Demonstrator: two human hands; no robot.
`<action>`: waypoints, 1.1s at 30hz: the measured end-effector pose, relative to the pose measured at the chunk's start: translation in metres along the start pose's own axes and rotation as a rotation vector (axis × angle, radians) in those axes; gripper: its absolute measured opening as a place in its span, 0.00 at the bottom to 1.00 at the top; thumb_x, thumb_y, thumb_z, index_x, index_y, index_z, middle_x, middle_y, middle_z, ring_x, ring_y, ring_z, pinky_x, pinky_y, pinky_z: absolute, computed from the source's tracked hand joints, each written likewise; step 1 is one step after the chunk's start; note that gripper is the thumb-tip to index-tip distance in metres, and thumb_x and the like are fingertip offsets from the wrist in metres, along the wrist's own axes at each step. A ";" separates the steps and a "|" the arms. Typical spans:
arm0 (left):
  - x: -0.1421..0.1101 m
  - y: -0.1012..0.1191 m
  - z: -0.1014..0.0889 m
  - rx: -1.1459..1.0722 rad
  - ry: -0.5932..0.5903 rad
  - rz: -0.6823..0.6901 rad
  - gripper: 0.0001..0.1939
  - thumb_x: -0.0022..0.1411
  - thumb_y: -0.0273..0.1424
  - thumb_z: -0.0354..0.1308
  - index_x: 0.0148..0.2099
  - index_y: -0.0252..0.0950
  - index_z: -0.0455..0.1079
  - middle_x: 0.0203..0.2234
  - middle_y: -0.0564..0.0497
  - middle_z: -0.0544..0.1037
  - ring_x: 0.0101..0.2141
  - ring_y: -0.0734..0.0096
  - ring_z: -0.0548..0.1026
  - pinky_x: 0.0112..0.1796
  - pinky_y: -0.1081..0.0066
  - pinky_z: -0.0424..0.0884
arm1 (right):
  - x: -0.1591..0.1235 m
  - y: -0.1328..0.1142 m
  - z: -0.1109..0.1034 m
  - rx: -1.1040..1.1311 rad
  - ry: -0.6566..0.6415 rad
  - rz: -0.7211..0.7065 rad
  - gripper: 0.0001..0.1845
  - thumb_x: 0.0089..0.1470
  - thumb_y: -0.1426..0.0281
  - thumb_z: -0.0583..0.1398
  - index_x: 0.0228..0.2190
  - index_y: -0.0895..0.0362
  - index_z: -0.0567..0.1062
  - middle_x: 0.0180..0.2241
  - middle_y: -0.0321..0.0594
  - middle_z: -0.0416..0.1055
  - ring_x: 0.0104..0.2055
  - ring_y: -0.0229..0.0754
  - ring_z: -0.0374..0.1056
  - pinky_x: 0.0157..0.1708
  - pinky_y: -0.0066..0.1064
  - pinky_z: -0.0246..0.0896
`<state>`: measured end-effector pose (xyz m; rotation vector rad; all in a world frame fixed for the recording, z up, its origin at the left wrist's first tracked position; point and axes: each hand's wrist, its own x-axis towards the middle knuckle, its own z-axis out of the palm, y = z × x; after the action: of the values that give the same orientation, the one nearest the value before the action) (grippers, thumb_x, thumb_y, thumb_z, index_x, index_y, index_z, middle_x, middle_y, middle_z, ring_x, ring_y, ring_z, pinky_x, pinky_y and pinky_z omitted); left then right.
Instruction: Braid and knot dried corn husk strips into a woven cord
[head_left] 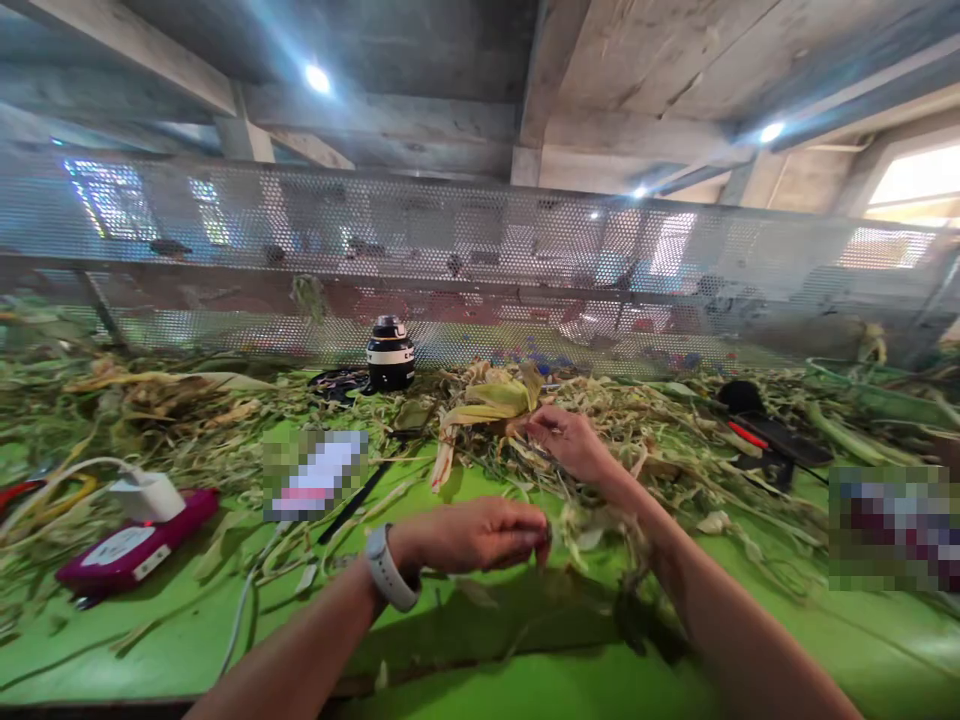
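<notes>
My right hand is closed, its fingertips pinching the lower end of a yellow-green, husk-like leaf at the middle of the heap. Nearer to me, my left hand, with a white watch on its wrist, has its fingers curled and pressed together. What they may hold is hidden. Just right of its fingertips, pale leaf scraps appear blurred, under and beside my right forearm. Dry leaf strips lie loose behind both hands.
A green tabletop carries scattered leaves. On the left are a magenta power strip with a white charger and a blurred-out phone. A black bottle stands before a perforated metal screen. Black-and-red gear lies right.
</notes>
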<state>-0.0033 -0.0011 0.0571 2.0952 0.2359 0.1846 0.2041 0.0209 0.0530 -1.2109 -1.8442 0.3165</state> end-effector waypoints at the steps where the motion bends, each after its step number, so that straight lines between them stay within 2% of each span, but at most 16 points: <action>1: -0.001 -0.001 -0.005 -0.142 0.060 -0.002 0.15 0.63 0.41 0.46 0.35 0.37 0.68 0.18 0.57 0.60 0.18 0.78 0.57 0.21 0.77 0.55 | 0.001 0.007 0.002 0.005 0.004 0.033 0.17 0.53 0.57 0.55 0.22 0.57 0.68 0.20 0.32 0.60 0.23 0.34 0.55 0.25 0.26 0.50; 2: -0.002 -0.004 -0.011 -0.256 0.180 0.010 0.15 0.63 0.42 0.48 0.36 0.36 0.67 0.17 0.58 0.59 0.18 0.79 0.56 0.19 0.78 0.53 | 0.001 0.014 0.003 0.012 0.017 0.063 0.17 0.53 0.57 0.55 0.22 0.57 0.68 0.19 0.32 0.59 0.23 0.34 0.54 0.24 0.26 0.49; 4: -0.003 -0.014 -0.024 -0.404 0.502 0.072 0.14 0.60 0.41 0.52 0.35 0.35 0.66 0.18 0.58 0.60 0.18 0.81 0.56 0.19 0.79 0.51 | 0.003 0.023 0.002 0.051 0.033 0.114 0.19 0.51 0.55 0.56 0.20 0.57 0.66 0.17 0.30 0.56 0.21 0.34 0.51 0.22 0.26 0.47; 7: 0.000 -0.033 -0.040 -0.460 0.912 0.082 0.12 0.58 0.40 0.54 0.33 0.35 0.65 0.15 0.60 0.58 0.16 0.81 0.54 0.18 0.79 0.50 | 0.004 0.019 0.001 0.123 0.026 0.117 0.21 0.49 0.53 0.58 0.18 0.56 0.65 0.16 0.30 0.54 0.21 0.34 0.50 0.22 0.27 0.48; 8: 0.002 -0.039 -0.043 -0.460 0.995 0.057 0.12 0.58 0.40 0.54 0.32 0.35 0.64 0.15 0.60 0.57 0.16 0.81 0.54 0.17 0.79 0.49 | 0.003 0.013 0.001 0.151 0.022 0.090 0.21 0.48 0.53 0.59 0.18 0.56 0.65 0.18 0.31 0.57 0.22 0.35 0.53 0.24 0.28 0.51; 10: 0.006 -0.048 -0.045 -0.466 1.072 -0.009 0.12 0.57 0.39 0.54 0.31 0.34 0.64 0.14 0.61 0.58 0.15 0.82 0.54 0.17 0.79 0.50 | 0.001 -0.004 0.003 0.253 0.034 0.025 0.19 0.47 0.53 0.61 0.19 0.56 0.68 0.24 0.37 0.65 0.30 0.39 0.60 0.32 0.30 0.56; 12: 0.012 -0.052 -0.041 -0.462 1.050 -0.062 0.11 0.56 0.37 0.54 0.29 0.34 0.64 0.14 0.60 0.60 0.16 0.82 0.55 0.18 0.79 0.51 | -0.004 -0.021 0.008 0.495 0.014 0.026 0.18 0.48 0.54 0.61 0.22 0.55 0.70 0.33 0.40 0.69 0.39 0.42 0.64 0.40 0.32 0.58; 13: 0.014 -0.053 -0.038 -0.446 1.013 -0.078 0.10 0.57 0.36 0.53 0.29 0.34 0.63 0.14 0.60 0.60 0.16 0.81 0.56 0.18 0.79 0.51 | -0.006 -0.028 0.012 0.636 -0.002 0.056 0.17 0.50 0.54 0.60 0.24 0.55 0.70 0.32 0.40 0.69 0.40 0.41 0.65 0.43 0.32 0.58; 16: 0.022 -0.051 -0.027 -0.421 0.950 -0.127 0.10 0.59 0.34 0.48 0.28 0.35 0.62 0.14 0.58 0.62 0.15 0.80 0.57 0.18 0.77 0.53 | -0.012 -0.039 0.024 0.924 -0.042 0.169 0.18 0.50 0.54 0.60 0.22 0.54 0.66 0.21 0.33 0.63 0.31 0.38 0.65 0.39 0.31 0.59; 19: 0.026 -0.049 -0.020 -0.365 0.983 -0.181 0.10 0.61 0.33 0.46 0.28 0.36 0.61 0.15 0.57 0.63 0.15 0.79 0.59 0.18 0.76 0.56 | -0.015 -0.039 0.033 0.952 -0.077 0.240 0.20 0.49 0.54 0.61 0.21 0.54 0.61 0.17 0.28 0.55 0.22 0.34 0.58 0.28 0.27 0.56; 21: 0.026 -0.048 -0.019 -0.348 0.999 -0.209 0.11 0.61 0.34 0.45 0.28 0.36 0.60 0.16 0.57 0.64 0.15 0.79 0.60 0.19 0.76 0.56 | -0.015 -0.038 0.034 0.827 -0.136 0.223 0.21 0.51 0.52 0.59 0.22 0.54 0.60 0.17 0.28 0.54 0.20 0.33 0.55 0.25 0.26 0.53; 23: 0.023 -0.047 -0.019 -0.383 1.002 -0.213 0.11 0.61 0.36 0.45 0.30 0.36 0.61 0.19 0.55 0.67 0.18 0.78 0.64 0.21 0.77 0.59 | -0.015 -0.038 0.033 0.598 -0.180 0.147 0.21 0.54 0.52 0.55 0.22 0.55 0.61 0.19 0.30 0.57 0.22 0.33 0.54 0.25 0.26 0.51; 25: 0.019 -0.047 -0.020 -0.430 1.003 -0.199 0.11 0.61 0.37 0.47 0.33 0.36 0.64 0.26 0.53 0.71 0.26 0.75 0.70 0.26 0.76 0.63 | -0.016 -0.037 0.032 0.310 -0.164 0.052 0.19 0.56 0.55 0.54 0.23 0.55 0.61 0.20 0.31 0.58 0.23 0.34 0.54 0.26 0.26 0.51; 28: 0.018 -0.049 -0.020 -0.496 1.000 -0.168 0.11 0.59 0.37 0.50 0.37 0.35 0.67 0.36 0.48 0.74 0.37 0.70 0.72 0.35 0.73 0.67 | -0.016 -0.031 0.032 -0.073 -0.114 -0.073 0.13 0.55 0.62 0.55 0.23 0.55 0.61 0.21 0.32 0.58 0.25 0.35 0.54 0.28 0.27 0.50; 31: 0.022 -0.052 -0.016 -0.596 0.978 -0.143 0.10 0.58 0.35 0.51 0.39 0.36 0.69 0.42 0.47 0.74 0.44 0.67 0.70 0.41 0.70 0.67 | -0.018 -0.022 0.038 -0.314 -0.114 -0.131 0.09 0.53 0.65 0.57 0.27 0.56 0.64 0.25 0.36 0.62 0.28 0.39 0.58 0.32 0.30 0.53; 33: 0.026 -0.054 -0.011 -0.628 0.978 -0.126 0.09 0.58 0.33 0.51 0.39 0.37 0.69 0.43 0.47 0.75 0.47 0.66 0.69 0.44 0.68 0.66 | -0.019 -0.016 0.043 -0.420 -0.101 -0.121 0.10 0.53 0.63 0.57 0.30 0.57 0.66 0.27 0.39 0.65 0.31 0.42 0.61 0.36 0.33 0.54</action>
<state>0.0144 0.0411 0.0173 1.2245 0.7716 1.0584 0.1633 0.0074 0.0282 -1.3720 -2.1301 -0.0859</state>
